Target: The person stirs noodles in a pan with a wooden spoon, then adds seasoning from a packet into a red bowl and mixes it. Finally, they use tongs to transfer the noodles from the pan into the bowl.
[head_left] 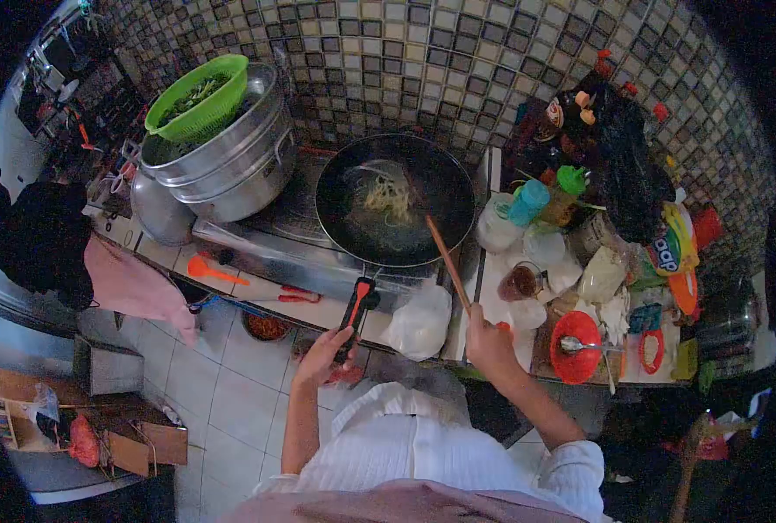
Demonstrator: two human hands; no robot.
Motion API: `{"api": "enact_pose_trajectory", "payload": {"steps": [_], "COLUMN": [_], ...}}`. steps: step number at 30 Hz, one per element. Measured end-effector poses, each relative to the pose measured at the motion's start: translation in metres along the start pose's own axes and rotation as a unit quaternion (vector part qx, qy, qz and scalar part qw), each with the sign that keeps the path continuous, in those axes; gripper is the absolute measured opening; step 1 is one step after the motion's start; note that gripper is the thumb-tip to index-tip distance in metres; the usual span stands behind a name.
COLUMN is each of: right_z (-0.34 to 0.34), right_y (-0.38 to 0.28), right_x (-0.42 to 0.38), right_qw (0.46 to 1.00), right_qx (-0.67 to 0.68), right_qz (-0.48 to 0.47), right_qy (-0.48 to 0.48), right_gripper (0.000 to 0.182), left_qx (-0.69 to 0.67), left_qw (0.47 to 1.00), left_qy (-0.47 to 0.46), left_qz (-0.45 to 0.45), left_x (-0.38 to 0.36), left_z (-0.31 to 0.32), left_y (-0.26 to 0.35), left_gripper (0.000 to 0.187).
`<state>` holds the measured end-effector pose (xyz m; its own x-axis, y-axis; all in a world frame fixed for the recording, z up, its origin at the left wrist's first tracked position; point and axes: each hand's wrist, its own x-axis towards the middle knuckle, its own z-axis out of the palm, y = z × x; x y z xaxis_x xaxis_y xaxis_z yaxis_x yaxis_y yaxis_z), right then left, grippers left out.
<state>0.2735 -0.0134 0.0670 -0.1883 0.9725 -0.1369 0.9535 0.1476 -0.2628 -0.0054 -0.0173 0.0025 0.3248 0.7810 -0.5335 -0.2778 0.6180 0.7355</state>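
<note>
A dark wok (362, 231) sits on the stove, with a small heap of pale, stringy food (390, 199) near its middle. My left hand (323, 357) is closed around the wok's black and red handle (357, 305). In my right hand (490, 340) is a wooden spatula (445, 253), gripped by its handle and slanting up into the wok. The spatula's far end lies inside the wok beside the food, dark and hard to make out. A white plastic bag (421, 324) rests on the counter edge between my hands.
Left of the wok stands a large steel pot (240, 179) with a green basket (198, 103) of leafy greens on top. Orange spatula (216, 272) lies on the front ledge. Bottles, jars, a glass (520, 282) and a red bowl (575, 370) with a spoon crowd the right counter.
</note>
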Motion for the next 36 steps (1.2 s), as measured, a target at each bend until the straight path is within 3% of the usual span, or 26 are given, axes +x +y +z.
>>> {"api": "enact_pose_trajectory", "payload": {"steps": [4, 9, 22, 24, 28, 30, 34, 36], "right_z": [0.016, 0.012, 0.010, 0.004, 0.010, -0.001, -0.006, -0.012], "right_y": [0.007, 0.007, 0.005, 0.013, 0.005, -0.003, 0.008, 0.004], "right_x": [0.000, 0.015, 0.012, 0.014, 0.017, 0.007, 0.011, 0.011], "right_qw": [0.999, 0.996, 0.997, 0.997, 0.994, 0.999, 0.995, 0.997], "right_qx": [0.027, 0.048, 0.045, 0.053, 0.047, 0.033, 0.072, 0.018], "right_qz": [-0.005, 0.069, 0.054, 0.052, 0.083, 0.031, 0.015, 0.030], "right_qy": [0.024, 0.018, -0.036, 0.034, 0.048, 0.028, 0.069, 0.074], "right_gripper": [0.022, 0.024, 0.027, 0.025, 0.026, 0.026, 0.025, 0.024], "left_qx": [-0.001, 0.001, -0.020, -0.044, -0.001, -0.011, -0.002, 0.001], "left_qw": [1.000, 1.000, 1.000, 0.999, 1.000, 1.000, 1.000, 1.000], "left_qy": [-0.016, 0.008, -0.011, -0.001, -0.009, -0.007, 0.004, 0.004], "left_qz": [0.009, -0.006, 0.011, 0.010, -0.002, 0.009, 0.009, -0.004], "left_x": [0.002, -0.001, 0.002, 0.001, -0.002, -0.003, -0.003, -0.004], "left_z": [-0.003, 0.001, -0.003, 0.000, -0.001, 0.002, 0.002, 0.002], "left_y": [-0.002, 0.002, -0.003, -0.003, 0.002, 0.002, 0.002, 0.004], "left_gripper": [0.026, 0.026, 0.025, 0.025, 0.024, 0.024, 0.024, 0.025]}}
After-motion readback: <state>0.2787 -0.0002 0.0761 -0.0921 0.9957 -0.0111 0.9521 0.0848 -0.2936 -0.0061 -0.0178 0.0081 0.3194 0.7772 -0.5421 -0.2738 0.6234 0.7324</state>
